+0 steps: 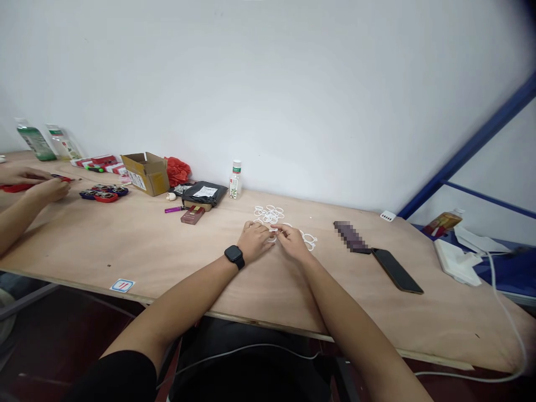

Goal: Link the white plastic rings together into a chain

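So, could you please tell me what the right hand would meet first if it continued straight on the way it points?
The right hand would probably meet the left hand first, as it lies just ahead; how they line up in depth is unclear.

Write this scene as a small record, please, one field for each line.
centre: left hand and right hand together at a small white piece; exact grip unclear
nearby: loose white rings
worn: black watch on the left arm
toward wall: upright bottle
right side: dark-screened phone
left side: dark red pack, cardboard box
far left: another person's hands
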The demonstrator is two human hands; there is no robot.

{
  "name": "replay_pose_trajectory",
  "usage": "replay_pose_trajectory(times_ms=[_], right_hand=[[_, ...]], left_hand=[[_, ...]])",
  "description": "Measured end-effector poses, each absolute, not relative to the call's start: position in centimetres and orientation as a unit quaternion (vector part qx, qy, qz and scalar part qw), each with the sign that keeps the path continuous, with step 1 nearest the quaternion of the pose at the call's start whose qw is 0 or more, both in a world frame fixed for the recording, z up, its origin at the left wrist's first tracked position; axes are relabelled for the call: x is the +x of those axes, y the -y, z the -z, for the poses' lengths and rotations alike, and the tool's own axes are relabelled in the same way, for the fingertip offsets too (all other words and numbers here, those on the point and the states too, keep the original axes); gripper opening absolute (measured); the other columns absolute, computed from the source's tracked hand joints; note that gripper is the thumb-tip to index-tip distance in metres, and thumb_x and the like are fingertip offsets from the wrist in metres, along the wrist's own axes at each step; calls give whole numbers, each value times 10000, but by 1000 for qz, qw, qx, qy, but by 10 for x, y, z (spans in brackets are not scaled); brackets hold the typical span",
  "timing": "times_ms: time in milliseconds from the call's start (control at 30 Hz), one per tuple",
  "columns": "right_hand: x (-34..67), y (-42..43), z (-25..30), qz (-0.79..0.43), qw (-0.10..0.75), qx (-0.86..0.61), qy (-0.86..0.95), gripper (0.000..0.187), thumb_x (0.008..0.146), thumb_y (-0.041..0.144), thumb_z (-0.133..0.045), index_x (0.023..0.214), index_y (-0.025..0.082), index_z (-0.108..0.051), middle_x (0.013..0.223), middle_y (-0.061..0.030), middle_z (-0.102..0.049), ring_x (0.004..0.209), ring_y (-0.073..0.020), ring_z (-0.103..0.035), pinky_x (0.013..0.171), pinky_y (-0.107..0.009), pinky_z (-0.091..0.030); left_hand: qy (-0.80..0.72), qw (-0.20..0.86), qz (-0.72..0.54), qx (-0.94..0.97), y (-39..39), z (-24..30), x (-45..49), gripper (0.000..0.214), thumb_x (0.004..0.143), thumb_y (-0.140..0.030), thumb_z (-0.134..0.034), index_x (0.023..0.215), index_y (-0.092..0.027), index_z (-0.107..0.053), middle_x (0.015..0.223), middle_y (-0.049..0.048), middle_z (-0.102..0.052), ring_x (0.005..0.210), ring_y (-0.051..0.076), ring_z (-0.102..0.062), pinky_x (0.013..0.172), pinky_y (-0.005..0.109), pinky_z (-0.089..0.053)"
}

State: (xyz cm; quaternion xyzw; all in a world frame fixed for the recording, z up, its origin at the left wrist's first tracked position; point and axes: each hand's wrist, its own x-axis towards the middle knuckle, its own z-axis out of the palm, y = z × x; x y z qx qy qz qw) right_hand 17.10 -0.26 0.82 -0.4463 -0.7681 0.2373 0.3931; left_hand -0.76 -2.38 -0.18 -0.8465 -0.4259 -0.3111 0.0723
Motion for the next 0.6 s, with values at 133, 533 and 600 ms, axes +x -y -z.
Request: replay_pose_trajectory(times_ms=[133, 533, 600], right_hand=[[170, 2, -6, -275, 407, -452, 745, 361, 745, 238, -468, 997, 172, -719, 672, -4, -666, 582, -142, -555, 604, -252, -439], [175, -7, -2, -264, 430, -464, 728, 344, 709, 199, -404, 859, 192, -713, 711, -12, -690, 676, -169, -634, 667, -259, -476], [180, -7, -4, -214, 414, -494, 734, 376, 733, 199, -411, 968, 201, -705, 750, -11, -702, 704, -176, -636, 682, -262, -471]], left_hand=[[418, 70, 313, -850, 25, 2, -6, 191, 867, -394, -606, 930, -230, -683, 952, 49, -701, 978, 224, -554, 895, 420, -297], [366, 51, 325, -870, 28, 6, 1, 221, 894, -371, -554, 1022, -258, -694, 1043, 57, -699, 1028, 210, -580, 925, 408, -331], [369, 29, 340, -865, 25, 6, -2, 253, 891, -415, -547, 1033, -262, -691, 1160, 55, -667, 1114, 213, -551, 946, 392, -347]])
